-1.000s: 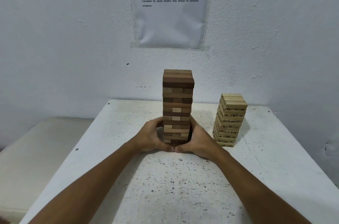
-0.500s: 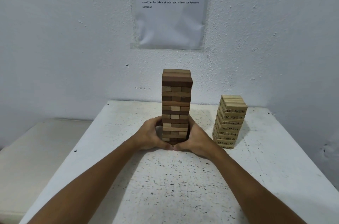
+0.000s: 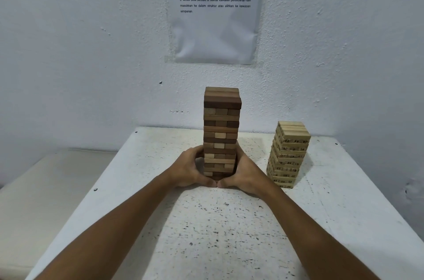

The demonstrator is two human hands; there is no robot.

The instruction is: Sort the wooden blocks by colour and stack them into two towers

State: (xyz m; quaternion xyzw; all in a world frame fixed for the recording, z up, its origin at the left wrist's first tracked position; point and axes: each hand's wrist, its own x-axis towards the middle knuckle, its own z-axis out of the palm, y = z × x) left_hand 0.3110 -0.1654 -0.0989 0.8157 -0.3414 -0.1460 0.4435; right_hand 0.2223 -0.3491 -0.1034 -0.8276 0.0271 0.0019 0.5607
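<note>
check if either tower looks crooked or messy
The pale tower on the right leans and twists, its numbered layers stepping out of line. The brown tower stands straight but mixes dark and lighter blocks. The left hand and right hand cup its base.

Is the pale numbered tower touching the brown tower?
No. The pale numbered tower stands apart to the right of the brown tower, with bare table between them.
</note>
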